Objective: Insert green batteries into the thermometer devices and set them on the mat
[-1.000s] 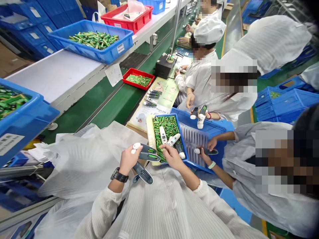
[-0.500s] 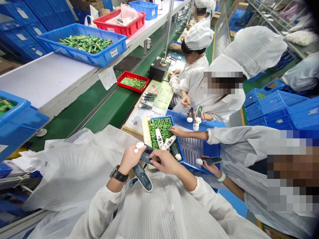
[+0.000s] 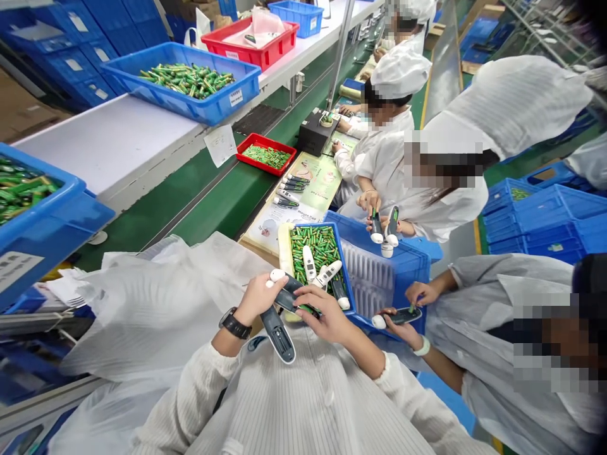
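Observation:
My left hand (image 3: pixel 258 298) is closed around two white-and-dark-grey handheld thermometers. The lower thermometer (image 3: pixel 279 338) points down toward me, with its battery compartment uncovered and no battery showing inside. The upper thermometer (image 3: pixel 287 296) runs across to the right, and a green battery (image 3: pixel 310 309) shows at its far end. My right hand (image 3: pixel 325 314) has its fingers and thumb around that battery, pressed against the device; the fingers partly hide it. Just beyond my hands is a blue bin of green batteries (image 3: pixel 315 243), with several thermometers (image 3: pixel 327 274) lying on top.
A co-worker's hand (image 3: pixel 402 325) on the right holds a thermometer (image 3: pixel 396 317). Beside the bin stands a blue crate (image 3: pixel 408 272) with a ribbed tray. Ahead are a red tray (image 3: pixel 289 158) and a mat (image 3: pixel 303 202) with several thermometers. Another battery bin (image 3: pixel 183 110) stands on the shelf.
My right fingers have spread a little, and more of the green battery in the upper thermometer shows. The co-worker's hand has left the battery bin and is at their own thermometer.

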`<state>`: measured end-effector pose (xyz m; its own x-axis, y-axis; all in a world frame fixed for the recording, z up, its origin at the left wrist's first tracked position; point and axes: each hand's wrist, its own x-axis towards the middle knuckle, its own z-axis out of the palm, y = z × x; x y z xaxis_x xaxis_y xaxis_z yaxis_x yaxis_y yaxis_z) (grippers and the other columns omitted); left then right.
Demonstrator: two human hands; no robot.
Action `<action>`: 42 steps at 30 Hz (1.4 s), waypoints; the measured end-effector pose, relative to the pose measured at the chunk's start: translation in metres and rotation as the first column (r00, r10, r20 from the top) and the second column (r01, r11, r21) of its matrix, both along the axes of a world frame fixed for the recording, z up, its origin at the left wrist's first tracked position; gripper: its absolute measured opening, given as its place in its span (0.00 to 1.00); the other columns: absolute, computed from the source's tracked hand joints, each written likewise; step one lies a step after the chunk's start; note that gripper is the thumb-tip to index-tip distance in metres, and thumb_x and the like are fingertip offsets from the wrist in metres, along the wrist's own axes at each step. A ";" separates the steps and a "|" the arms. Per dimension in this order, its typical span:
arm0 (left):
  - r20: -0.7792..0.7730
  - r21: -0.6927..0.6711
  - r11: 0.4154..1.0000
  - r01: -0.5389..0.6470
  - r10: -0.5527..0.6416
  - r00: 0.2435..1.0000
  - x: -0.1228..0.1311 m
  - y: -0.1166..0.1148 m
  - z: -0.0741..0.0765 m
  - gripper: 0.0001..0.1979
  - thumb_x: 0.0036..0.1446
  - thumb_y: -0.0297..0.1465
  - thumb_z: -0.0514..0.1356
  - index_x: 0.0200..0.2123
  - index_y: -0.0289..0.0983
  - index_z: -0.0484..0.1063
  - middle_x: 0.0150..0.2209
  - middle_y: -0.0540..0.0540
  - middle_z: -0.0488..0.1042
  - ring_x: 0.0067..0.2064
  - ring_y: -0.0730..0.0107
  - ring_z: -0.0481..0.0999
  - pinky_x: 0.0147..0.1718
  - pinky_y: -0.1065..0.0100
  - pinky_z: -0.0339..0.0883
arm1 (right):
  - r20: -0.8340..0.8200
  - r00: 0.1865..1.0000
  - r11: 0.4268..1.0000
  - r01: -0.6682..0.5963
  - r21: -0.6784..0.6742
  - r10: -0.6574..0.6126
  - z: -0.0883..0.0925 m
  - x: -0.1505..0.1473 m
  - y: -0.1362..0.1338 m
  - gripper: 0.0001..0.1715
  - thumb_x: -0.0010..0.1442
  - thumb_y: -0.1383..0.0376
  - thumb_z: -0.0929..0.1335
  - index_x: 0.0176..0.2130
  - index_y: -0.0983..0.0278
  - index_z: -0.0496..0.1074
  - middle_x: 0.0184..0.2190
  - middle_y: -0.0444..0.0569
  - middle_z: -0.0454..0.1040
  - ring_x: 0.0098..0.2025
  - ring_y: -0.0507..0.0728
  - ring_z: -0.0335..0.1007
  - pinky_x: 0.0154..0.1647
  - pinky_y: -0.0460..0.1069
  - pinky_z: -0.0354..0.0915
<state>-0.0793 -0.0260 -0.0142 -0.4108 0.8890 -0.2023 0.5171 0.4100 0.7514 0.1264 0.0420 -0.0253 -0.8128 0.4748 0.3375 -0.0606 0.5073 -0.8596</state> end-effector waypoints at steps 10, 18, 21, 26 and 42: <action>0.001 0.021 0.999 -0.035 0.035 0.999 0.004 -0.003 -0.001 0.23 0.59 0.50 0.56 0.30 0.35 0.75 0.28 0.47 0.79 0.30 0.66 0.74 0.29 0.69 0.63 | -0.037 0.998 0.998 0.059 -0.011 -0.059 -0.024 0.005 -0.015 0.13 0.65 0.63 0.68 0.49 0.61 0.74 0.51 0.56 0.72 0.53 0.57 0.72 0.53 0.53 0.69; 0.057 -0.015 0.995 -0.096 0.096 0.994 0.004 -0.013 -0.020 0.24 0.58 0.51 0.57 0.29 0.35 0.76 0.24 0.48 0.77 0.26 0.66 0.74 0.25 0.70 0.63 | -0.107 0.984 0.985 0.149 0.082 -0.140 -0.062 0.004 -0.025 0.14 0.67 0.60 0.65 0.44 0.63 0.78 0.49 0.57 0.74 0.45 0.56 0.76 0.47 0.52 0.72; -0.037 -0.002 0.985 -0.171 0.171 0.985 -0.008 -0.016 -0.019 0.22 0.58 0.50 0.56 0.30 0.37 0.76 0.23 0.48 0.77 0.26 0.65 0.75 0.24 0.70 0.64 | 0.076 0.946 0.945 0.321 -0.065 -0.316 -0.068 -0.008 -0.011 0.20 0.70 0.58 0.59 0.50 0.63 0.75 0.45 0.55 0.77 0.46 0.58 0.76 0.48 0.52 0.71; -0.220 0.075 0.956 -0.284 0.294 0.930 -0.031 -0.022 -0.013 0.20 0.59 0.50 0.56 0.35 0.40 0.77 0.28 0.46 0.81 0.31 0.61 0.79 0.29 0.68 0.66 | 0.619 0.694 0.904 0.424 0.063 -0.368 -0.083 -0.048 0.030 0.15 0.68 0.60 0.63 0.44 0.66 0.75 0.33 0.53 0.79 0.37 0.58 0.77 0.42 0.49 0.68; -0.230 0.097 0.945 -0.312 0.326 0.917 -0.032 -0.028 -0.017 0.20 0.60 0.50 0.55 0.36 0.41 0.76 0.29 0.46 0.81 0.32 0.61 0.78 0.31 0.68 0.65 | 0.726 0.574 0.923 0.291 0.250 -0.378 -0.089 -0.072 0.049 0.17 0.70 0.67 0.60 0.41 0.70 0.76 0.37 0.60 0.79 0.40 0.58 0.76 0.42 0.49 0.63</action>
